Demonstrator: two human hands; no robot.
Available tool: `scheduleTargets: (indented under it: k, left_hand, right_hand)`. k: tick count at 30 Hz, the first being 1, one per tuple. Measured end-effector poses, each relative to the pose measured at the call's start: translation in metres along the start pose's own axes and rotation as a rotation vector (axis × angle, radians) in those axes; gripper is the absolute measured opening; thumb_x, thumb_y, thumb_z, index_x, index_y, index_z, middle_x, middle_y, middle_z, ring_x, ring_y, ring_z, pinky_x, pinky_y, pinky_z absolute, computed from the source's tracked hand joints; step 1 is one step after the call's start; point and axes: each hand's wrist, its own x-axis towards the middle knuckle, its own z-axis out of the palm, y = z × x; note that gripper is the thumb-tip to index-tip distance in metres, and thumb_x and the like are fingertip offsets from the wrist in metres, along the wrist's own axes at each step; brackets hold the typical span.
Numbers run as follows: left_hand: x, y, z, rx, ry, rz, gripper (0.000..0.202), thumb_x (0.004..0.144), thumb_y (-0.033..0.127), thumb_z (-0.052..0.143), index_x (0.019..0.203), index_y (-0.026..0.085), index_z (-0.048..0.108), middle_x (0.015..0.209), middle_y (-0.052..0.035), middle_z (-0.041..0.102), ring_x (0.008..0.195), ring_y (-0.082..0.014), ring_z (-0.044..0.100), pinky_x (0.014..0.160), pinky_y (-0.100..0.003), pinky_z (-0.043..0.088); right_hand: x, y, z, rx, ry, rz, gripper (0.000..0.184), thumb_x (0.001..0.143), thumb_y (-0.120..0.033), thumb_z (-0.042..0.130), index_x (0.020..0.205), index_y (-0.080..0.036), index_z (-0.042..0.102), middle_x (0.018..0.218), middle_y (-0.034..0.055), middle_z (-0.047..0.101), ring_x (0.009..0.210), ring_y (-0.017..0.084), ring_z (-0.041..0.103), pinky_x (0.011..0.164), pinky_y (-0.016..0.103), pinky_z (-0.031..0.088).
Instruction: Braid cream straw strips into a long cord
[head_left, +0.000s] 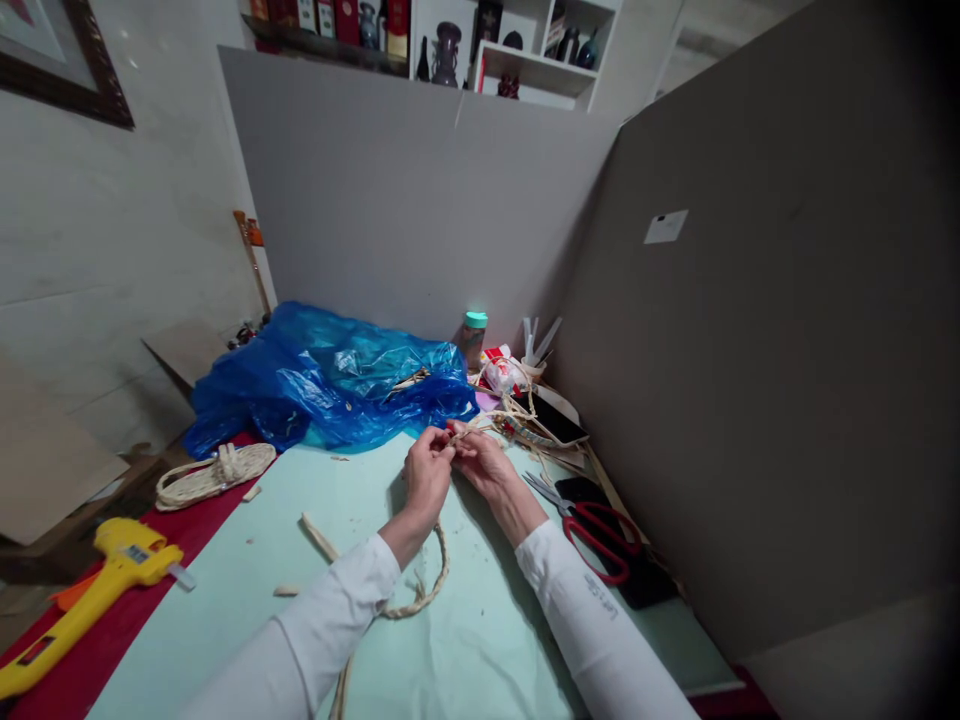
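My left hand [430,470] and my right hand [484,462] meet above the middle of the table, fingertips pinched together on a thin straw braid. Loose strands stick out past my right fingers toward the back right. From beneath my left hand the finished-looking length of straw braid [442,565] curves down onto the pale green table cover [487,640] and passes under my left sleeve. The exact spot between my fingertips is too small to make out. Red-handled scissors [600,535] lie right of my right wrist, blades pointing to the back left.
A blue plastic bag [300,385] is heaped at the back left. A woven straw sandal [217,477] and a yellow glue gun [124,570] lie along the left edge. A bottle with a green lid [473,340] stands before the grey partition [420,210]. Straw scraps lie about.
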Motion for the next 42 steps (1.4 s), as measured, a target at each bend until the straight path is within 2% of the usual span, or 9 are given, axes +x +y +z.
scheduleTargets:
  k: [9, 13, 16, 19, 23, 27, 31, 36, 42]
  left_hand:
    - [-0.002, -0.006, 0.002, 0.039, 0.059, 0.081, 0.011, 0.070, 0.012, 0.057, 0.077, 0.021, 0.058, 0.069, 0.0021, 0.058, 0.064, -0.0126, 0.054, 0.059, -0.021, 0.040]
    - [0.001, -0.007, 0.002, 0.032, 0.102, 0.064, 0.014, 0.069, 0.009, 0.057, 0.077, 0.020, 0.058, 0.066, 0.0036, 0.057, 0.062, -0.0107, 0.053, 0.060, -0.021, 0.041]
    - [0.003, -0.007, 0.002, 0.001, 0.140, 0.039, 0.013, 0.071, 0.011, 0.058, 0.080, 0.020, 0.058, 0.067, 0.0034, 0.057, 0.062, -0.0103, 0.052, 0.060, -0.020, 0.040]
    - [0.003, -0.006, 0.001, -0.055, 0.171, -0.008, 0.007, 0.074, 0.016, 0.058, 0.078, 0.020, 0.055, 0.065, 0.0029, 0.057, 0.058, -0.0101, 0.051, 0.056, -0.021, 0.038]
    - [0.004, -0.003, 0.001, -0.176, 0.133, -0.123, 0.005, 0.076, 0.021, 0.056, 0.074, 0.020, 0.051, 0.055, 0.0036, 0.054, 0.049, -0.0102, 0.048, 0.050, -0.021, 0.035]
    - [0.004, 0.002, 0.001, -0.259, 0.104, -0.109, 0.008, 0.077, 0.019, 0.053, 0.071, 0.019, 0.049, 0.052, 0.0035, 0.052, 0.046, -0.0103, 0.048, 0.047, -0.022, 0.035]
    - [0.003, 0.003, 0.001, -0.313, 0.086, -0.089, 0.009, 0.077, 0.015, 0.051, 0.070, 0.019, 0.047, 0.054, 0.0037, 0.053, 0.043, -0.0081, 0.047, 0.046, -0.020, 0.036]
    - [0.003, 0.001, 0.001, -0.255, 0.115, -0.061, 0.007, 0.075, 0.017, 0.055, 0.073, 0.019, 0.049, 0.053, 0.0049, 0.052, 0.043, -0.0077, 0.049, 0.044, -0.018, 0.035]
    - [0.010, 0.004, -0.006, -0.198, 0.096, -0.069, 0.012, 0.071, 0.022, 0.064, 0.068, 0.018, 0.053, 0.053, 0.0025, 0.056, 0.047, -0.0093, 0.052, 0.047, -0.019, 0.039]
  right_hand:
    - [-0.006, 0.000, -0.013, -0.128, -0.023, 0.023, 0.039, 0.047, -0.028, 0.084, 0.080, -0.017, 0.065, 0.065, 0.0000, 0.064, 0.066, 0.016, 0.061, 0.067, 0.029, 0.048]
    - [-0.001, 0.002, -0.021, -0.272, -0.018, -0.028, 0.030, 0.050, -0.032, 0.083, 0.069, -0.016, 0.067, 0.066, 0.0025, 0.067, 0.067, 0.018, 0.062, 0.067, 0.029, 0.048]
    - [-0.001, -0.001, -0.024, -0.413, 0.082, -0.146, 0.027, 0.057, -0.034, 0.081, 0.070, -0.016, 0.066, 0.070, 0.0035, 0.069, 0.069, 0.018, 0.063, 0.067, 0.029, 0.049]
    - [-0.007, -0.008, -0.021, -0.321, 0.198, -0.220, 0.031, 0.060, -0.039, 0.080, 0.072, -0.018, 0.061, 0.078, 0.0038, 0.071, 0.073, 0.016, 0.065, 0.067, 0.028, 0.050]
    - [-0.017, -0.016, -0.011, -0.150, 0.078, -0.136, 0.035, 0.058, -0.037, 0.082, 0.073, -0.019, 0.055, 0.070, -0.0005, 0.065, 0.061, 0.011, 0.059, 0.054, 0.021, 0.045]
    - [-0.018, -0.015, -0.008, -0.395, -0.075, -0.053, 0.033, 0.063, -0.041, 0.077, 0.072, -0.020, 0.053, 0.057, -0.0030, 0.056, 0.045, 0.008, 0.044, 0.040, 0.019, 0.029]
    - [-0.015, -0.011, -0.012, -0.567, -0.098, -0.057, 0.033, 0.066, -0.045, 0.072, 0.071, -0.020, 0.050, 0.058, -0.0010, 0.058, 0.045, 0.009, 0.042, 0.040, 0.022, 0.029]
    - [-0.016, -0.012, -0.011, -0.539, -0.138, 0.022, 0.032, 0.066, -0.043, 0.072, 0.070, -0.019, 0.050, 0.058, -0.0012, 0.055, 0.046, 0.009, 0.039, 0.042, 0.022, 0.027]
    - [-0.020, -0.012, 0.002, -0.412, -0.066, 0.030, 0.028, 0.064, -0.037, 0.068, 0.078, -0.020, 0.051, 0.054, -0.0054, 0.049, 0.044, 0.006, 0.034, 0.042, 0.020, 0.023]
